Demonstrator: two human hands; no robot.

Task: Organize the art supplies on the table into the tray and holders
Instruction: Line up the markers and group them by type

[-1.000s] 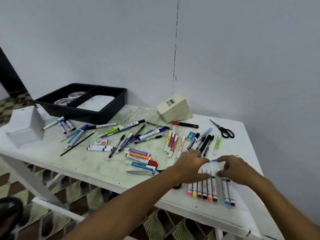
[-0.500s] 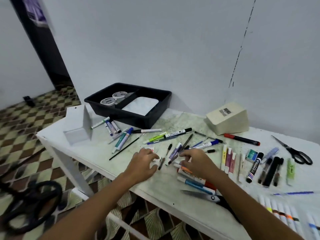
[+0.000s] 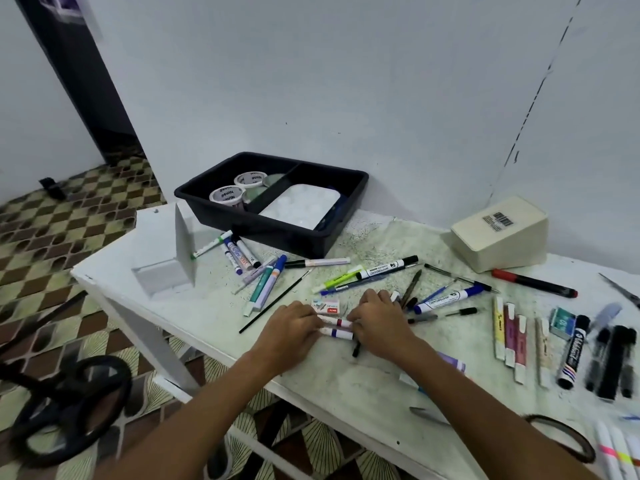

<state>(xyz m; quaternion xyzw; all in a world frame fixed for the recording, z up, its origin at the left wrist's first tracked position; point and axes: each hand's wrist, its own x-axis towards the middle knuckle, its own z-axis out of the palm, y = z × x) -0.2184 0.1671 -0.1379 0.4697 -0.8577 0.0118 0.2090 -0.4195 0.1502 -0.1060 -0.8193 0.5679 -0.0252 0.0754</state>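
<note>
left hand (image 3: pixel 289 329) + right hand (image 3: pixel 375 322) – grip pinching two white markers (image 3: pixel 335 328) | axes left-right

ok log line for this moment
left hand: on two white markers | right hand: same markers | black tray: none added

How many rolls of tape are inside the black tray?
2 rolls of tape, both in the left compartment of the black tray: one nearer, one just behind it. Others may lie hidden below them.
</note>
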